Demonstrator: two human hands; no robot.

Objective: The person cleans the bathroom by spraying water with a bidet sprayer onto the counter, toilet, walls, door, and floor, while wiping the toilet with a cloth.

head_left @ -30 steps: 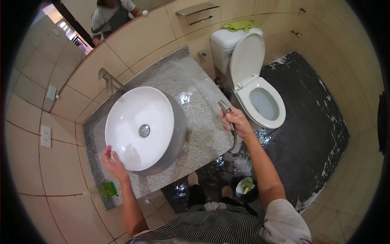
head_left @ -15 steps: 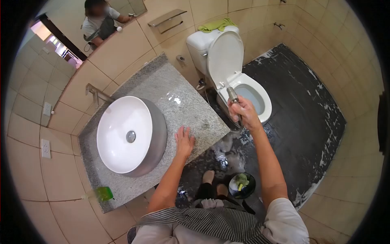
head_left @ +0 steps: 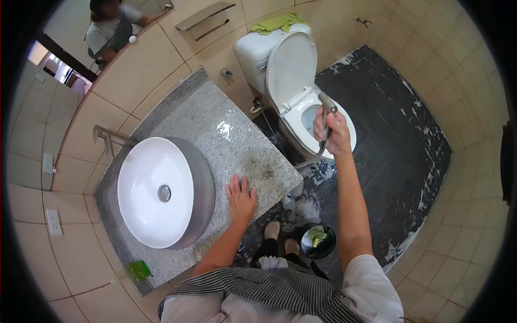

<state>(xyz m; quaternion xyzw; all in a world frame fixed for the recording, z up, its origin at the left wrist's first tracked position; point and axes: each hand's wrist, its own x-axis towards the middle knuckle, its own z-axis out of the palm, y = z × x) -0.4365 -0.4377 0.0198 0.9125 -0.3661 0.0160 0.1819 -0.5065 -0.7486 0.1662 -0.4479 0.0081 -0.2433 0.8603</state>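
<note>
At your far left, a white wall outlet (head_left: pixel 54 222) sits on the beige tiles. Next comes the metal faucet (head_left: pixel 112 137), reaching out beside the basin, and above it the mirror (head_left: pixel 70 27) shows a reflected person in a grey apron. A green container (head_left: pixel 139 271) stands at the near left corner of the speckled grey tabletop (head_left: pixel 186 116). Your round white basin (head_left: pixel 137 215) rests on that tabletop, a round metal drain (head_left: pixel 164 194) in its floor. To the right of the basin, your left hand (head_left: pixel 241 202) is open, palm down on the tabletop near its front edge, fingers spread and gripping nothing. Wet glare and a darker patch mark the stone beyond your fingertips.

Further right, a lime-green cloth (head_left: pixel 279 23) lies across the tank of the white toilet (head_left: pixel 291 70), whose lid is up. On the floor near your feet is a dark bucket (head_left: pixel 328 252) with a green cloth inside. Your right hand (head_left: pixel 335 133) is closed around a metal sprayer (head_left: pixel 327 101), held in front of the toilet bowl, with its hose (head_left: pixel 309 162) trailing down to the left. Beyond, white suds edge the dark floor (head_left: pixel 393 124).
</note>
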